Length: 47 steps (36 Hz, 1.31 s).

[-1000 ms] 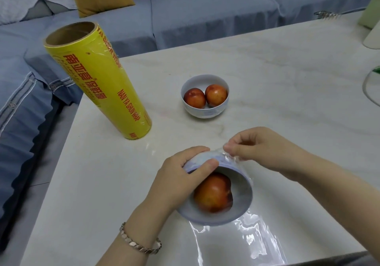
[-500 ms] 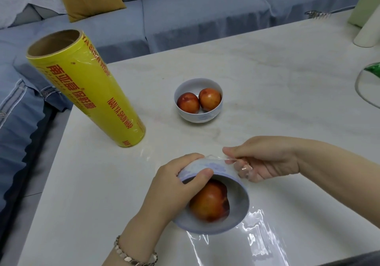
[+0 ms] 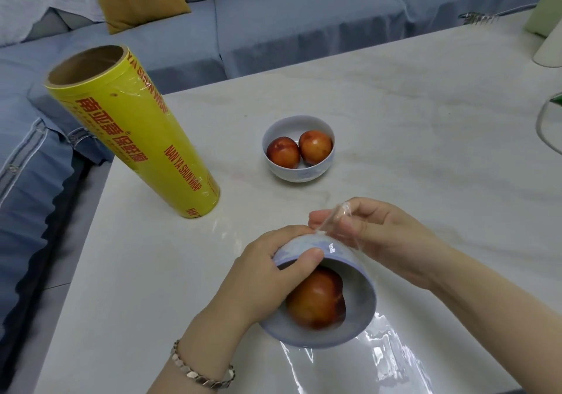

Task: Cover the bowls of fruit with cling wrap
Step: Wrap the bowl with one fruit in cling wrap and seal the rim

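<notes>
Tucking film behind the tilted bowl
Left hand [image 3: 258,278] grips the near bowl [image 3: 360,300] at the table's front, thumb on its rim; right hand [image 3: 386,235] pinches the cling film [image 3: 392,354] behind its base: best pulled taut, then pressed flat

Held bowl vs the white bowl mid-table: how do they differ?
Pose: the held white blue-patterned bowl is tipped toward the camera; the far white bowl sits upright. Handling: the left hand grips the held bowl, the right hand pinches clear cling film beside it; the far bowl is untouched, uncovered. Contents: held bowl shows one red-orange fruit, far bowl two. Same bowl style.
</notes>
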Tool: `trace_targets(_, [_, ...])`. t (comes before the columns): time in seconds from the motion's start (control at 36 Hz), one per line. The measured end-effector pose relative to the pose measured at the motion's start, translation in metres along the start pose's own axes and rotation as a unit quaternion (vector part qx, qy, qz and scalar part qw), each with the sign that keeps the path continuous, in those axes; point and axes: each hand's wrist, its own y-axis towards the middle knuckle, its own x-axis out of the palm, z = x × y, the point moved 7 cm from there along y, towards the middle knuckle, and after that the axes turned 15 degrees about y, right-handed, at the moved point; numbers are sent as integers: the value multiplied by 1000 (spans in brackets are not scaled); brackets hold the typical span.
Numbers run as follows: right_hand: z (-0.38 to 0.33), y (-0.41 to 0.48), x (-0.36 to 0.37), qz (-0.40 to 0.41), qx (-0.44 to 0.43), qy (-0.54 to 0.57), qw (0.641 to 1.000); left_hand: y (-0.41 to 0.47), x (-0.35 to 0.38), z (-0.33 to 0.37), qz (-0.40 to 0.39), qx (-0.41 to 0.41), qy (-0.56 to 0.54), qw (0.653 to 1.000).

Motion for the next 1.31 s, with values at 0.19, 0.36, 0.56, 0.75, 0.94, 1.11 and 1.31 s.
trace_targets(0.19, [0,5,-5,105,-56,6,993,1,1,4,-2,21,-4,1000])
trace_targets(0.36, [6,7,-5,192,-59,-31,979,-5,-3,1,33,27,-6,999])
trace_targets(0.56, [15,5,-6,210,-17,-50,976,-10,-6,4,71,44,-12,996])
trace_targets(0.75, [20,9,-3,197,62,-69,976,-14,-7,3,77,44,-12,996])
trace_targets(0.94, [26,14,-5,179,123,-85,972,-16,-5,1,59,61,0,996])
trace_targets(1.11, [15,12,-19,196,92,-169,961,-14,-5,7,57,67,-3,996])
trace_targets(1.31, [-38,-19,-32,237,-172,-284,913,-14,-4,-1,60,49,-23,997])
